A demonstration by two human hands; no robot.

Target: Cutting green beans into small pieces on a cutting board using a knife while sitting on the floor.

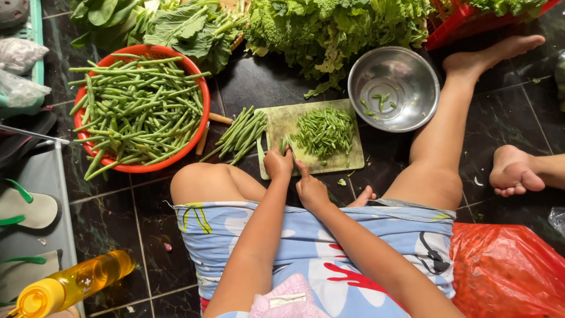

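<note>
I sit on a dark tiled floor with a green cutting board [347, 159] between my legs. My left hand [278, 163] is closed on a few green beans [283, 144] at the board's near left edge. My right hand [311, 189] grips a knife handle, its blade [292, 147] pointing up beside the held beans. A heap of cut bean pieces [323, 132] covers the board's middle. A bundle of whole beans [241, 134] lies at the board's left edge.
An orange basket [203, 88] heaped with long beans stands left. A steel bowl [393, 88] with a few cut pieces sits right of the board. Leafy greens [329, 26] line the back. Another person's foot [513, 172] is at right, a red plastic bag [506, 271] below it, a yellow bottle [70, 285] bottom left.
</note>
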